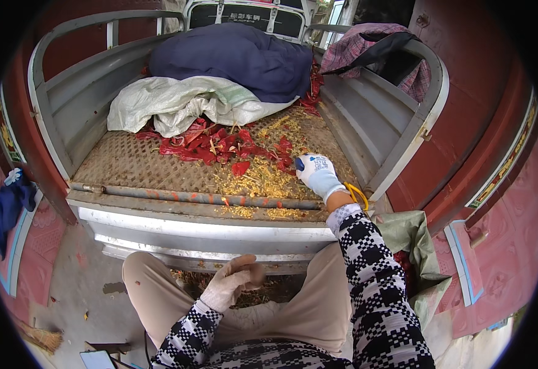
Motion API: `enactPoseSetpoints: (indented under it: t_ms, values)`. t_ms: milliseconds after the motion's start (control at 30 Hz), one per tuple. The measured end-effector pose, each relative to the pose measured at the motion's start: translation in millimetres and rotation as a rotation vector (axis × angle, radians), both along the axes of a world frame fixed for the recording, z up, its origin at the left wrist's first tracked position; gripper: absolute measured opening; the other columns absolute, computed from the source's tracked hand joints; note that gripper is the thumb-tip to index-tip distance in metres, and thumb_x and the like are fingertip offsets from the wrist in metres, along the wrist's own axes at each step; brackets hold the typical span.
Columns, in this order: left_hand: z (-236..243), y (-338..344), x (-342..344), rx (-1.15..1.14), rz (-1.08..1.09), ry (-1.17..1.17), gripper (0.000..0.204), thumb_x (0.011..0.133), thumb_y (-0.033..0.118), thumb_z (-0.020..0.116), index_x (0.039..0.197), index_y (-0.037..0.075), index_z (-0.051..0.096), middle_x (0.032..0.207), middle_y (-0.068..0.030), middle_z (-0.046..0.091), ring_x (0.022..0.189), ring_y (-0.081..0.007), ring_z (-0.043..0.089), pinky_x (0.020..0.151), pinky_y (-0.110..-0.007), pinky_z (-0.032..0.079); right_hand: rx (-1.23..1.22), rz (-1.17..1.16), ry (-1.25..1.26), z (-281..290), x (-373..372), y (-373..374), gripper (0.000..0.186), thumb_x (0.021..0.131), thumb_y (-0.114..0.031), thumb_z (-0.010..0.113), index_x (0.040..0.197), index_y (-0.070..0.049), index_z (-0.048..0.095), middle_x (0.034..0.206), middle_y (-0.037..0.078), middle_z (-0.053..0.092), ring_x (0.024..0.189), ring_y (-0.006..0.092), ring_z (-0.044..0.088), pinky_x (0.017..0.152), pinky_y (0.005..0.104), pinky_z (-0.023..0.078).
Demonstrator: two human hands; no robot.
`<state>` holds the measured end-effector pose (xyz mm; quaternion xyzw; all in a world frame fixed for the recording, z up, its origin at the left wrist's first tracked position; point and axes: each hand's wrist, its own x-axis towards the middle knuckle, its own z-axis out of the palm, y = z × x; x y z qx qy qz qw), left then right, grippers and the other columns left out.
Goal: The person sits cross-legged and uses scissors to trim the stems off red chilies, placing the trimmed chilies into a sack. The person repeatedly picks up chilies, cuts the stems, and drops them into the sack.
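Observation:
Red dried chili peppers (210,146) lie in a loose heap on the rusty patterned metal bed of a small truck (127,160). Yellow seeds (253,178) are scattered in front of the heap and along the rear ledge. My right hand (318,174), in a white glove with blue on the fingers, reaches onto the bed at the heap's right end. Its fingers are curled, and whatever they hold is hidden. Above my lap is my left hand (229,286) in a pale glove, its fingertips smeared by motion, so their hold cannot be made out.
A white woven sack (201,101) and a dark blue covered bundle (232,58) sit behind the peppers. Grey side rails (398,117) bound the bed, with plaid cloth (367,46) over the right one. A greenish sack (420,258) with red contents stands beside my right arm.

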<state>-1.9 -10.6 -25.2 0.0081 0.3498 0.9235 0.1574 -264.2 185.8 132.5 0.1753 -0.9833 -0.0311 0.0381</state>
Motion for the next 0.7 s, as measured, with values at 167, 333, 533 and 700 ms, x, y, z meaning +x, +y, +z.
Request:
enactPoseSetpoints:
  t_ms: [167,333,533,700]
  values:
    - [-2,1,-1,-0.032,0.015,-0.035,0.048,0.089,0.010,0.062,0.132,-0.002,0.046,0.116,-0.0138,0.061,0.102,-0.0226,0.064,0.089,-0.038,0.054,-0.167,0.044,0.106,-2,13,15,0.036,0.083,-0.034,0.063,0.110,-0.011,0.065,0.109,0.015,0.065,0.102,0.0340,0.062,0.089,0.0439,0.049]
    - [2,2,0,-0.031,0.008,-0.030,0.046,0.089,0.012,0.063,0.131,-0.001,0.048,0.114,-0.0135,0.063,0.100,-0.0228,0.065,0.087,-0.039,0.055,-0.145,0.033,0.006,5,24,3,0.040,0.082,-0.038,0.063,0.112,-0.012,0.064,0.111,0.014,0.065,0.104,0.0335,0.061,0.090,0.0431,0.048]
    - [-6,-4,-2,-0.045,0.033,-0.041,0.040,0.090,0.013,0.061,0.128,0.003,0.053,0.112,-0.0128,0.066,0.100,-0.0237,0.066,0.083,-0.039,0.056,-0.080,0.053,0.119,-7,18,1,0.032,0.080,-0.031,0.065,0.107,-0.013,0.065,0.107,0.014,0.065,0.101,0.0330,0.062,0.088,0.0426,0.049]
    - [-1,-1,-1,-0.002,0.082,-0.035,0.041,0.089,0.013,0.063,0.128,0.004,0.053,0.114,-0.0117,0.064,0.100,-0.0232,0.066,0.084,-0.039,0.055,-0.446,0.185,0.140,2,67,4,0.024,0.077,-0.026,0.064,0.094,-0.009,0.066,0.091,0.015,0.067,0.086,0.0345,0.064,0.077,0.0433,0.051]
